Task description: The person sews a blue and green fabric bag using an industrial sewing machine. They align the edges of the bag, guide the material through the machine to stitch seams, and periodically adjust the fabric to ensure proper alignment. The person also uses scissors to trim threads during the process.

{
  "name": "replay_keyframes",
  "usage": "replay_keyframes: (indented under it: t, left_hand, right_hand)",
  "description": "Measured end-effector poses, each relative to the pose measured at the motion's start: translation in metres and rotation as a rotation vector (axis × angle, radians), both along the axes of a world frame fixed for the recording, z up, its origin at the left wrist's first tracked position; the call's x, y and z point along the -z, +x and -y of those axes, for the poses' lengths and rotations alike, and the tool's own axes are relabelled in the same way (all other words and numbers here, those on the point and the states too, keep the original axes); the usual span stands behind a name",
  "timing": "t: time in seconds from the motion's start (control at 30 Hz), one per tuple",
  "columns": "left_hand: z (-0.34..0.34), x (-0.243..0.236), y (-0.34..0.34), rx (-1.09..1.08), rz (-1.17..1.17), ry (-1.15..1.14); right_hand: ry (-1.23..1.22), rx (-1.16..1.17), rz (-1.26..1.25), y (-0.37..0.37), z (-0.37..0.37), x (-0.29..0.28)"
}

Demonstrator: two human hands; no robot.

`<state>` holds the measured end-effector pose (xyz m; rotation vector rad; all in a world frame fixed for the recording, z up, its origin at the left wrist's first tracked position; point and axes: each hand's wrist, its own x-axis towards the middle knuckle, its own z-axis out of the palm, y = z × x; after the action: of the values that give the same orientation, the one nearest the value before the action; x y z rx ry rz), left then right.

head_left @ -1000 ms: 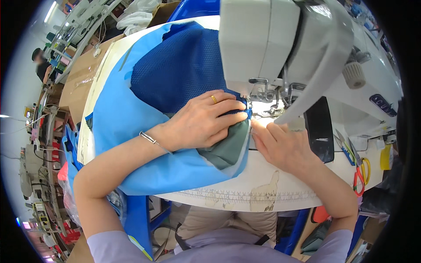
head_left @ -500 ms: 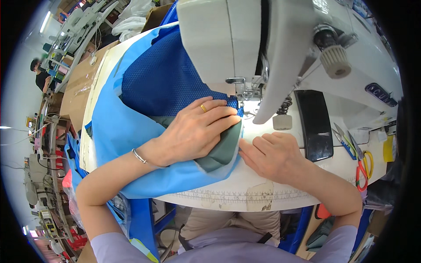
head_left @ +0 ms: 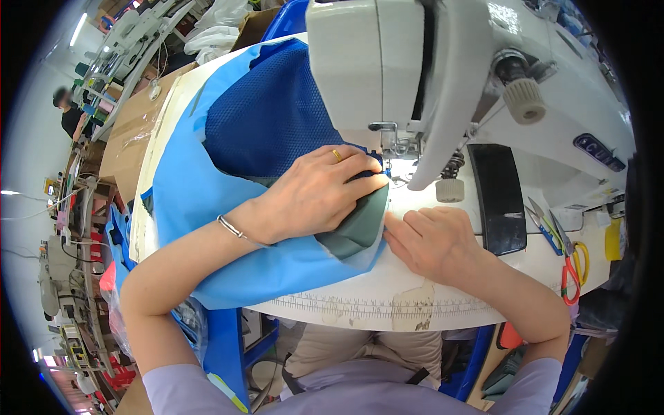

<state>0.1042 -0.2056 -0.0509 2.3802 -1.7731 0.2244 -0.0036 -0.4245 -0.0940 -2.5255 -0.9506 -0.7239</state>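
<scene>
On my feed, blue fabric (head_left: pixel 266 114) lies under my flat, unclenched left grip (head_left: pixel 315 190); whether my curled right grip (head_left: pixel 439 242) pinches its edge, I can't tell.

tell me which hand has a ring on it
The left hand, lying on the cloth: a gold-coloured ring shows on one finger. The right hand, by the cloth's edge, shows none.

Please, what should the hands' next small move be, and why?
Perhaps the left hand should ease the dark blue cloth slightly forward, carefully: its edge lies by the metal parts of the sewing machine, the left fingertips are very close, and the right hand is at the light blue cloth's edge.
</scene>
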Motion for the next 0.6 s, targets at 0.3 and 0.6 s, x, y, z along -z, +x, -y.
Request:
replay_keyframes:
  t: [0.3, 0.6]
  left_hand:
    - [-0.003, 0.002, -0.008, -0.067, -0.119, -0.102]
    - [-0.005, 0.008, 0.002, 0.022, -0.100, -0.144]
  right_hand:
    - [0.036, 0.014, -0.034, -0.001, 0.000, 0.004]
    - [0.029, -0.027, 0.007, 0.000, 0.002, 0.005]
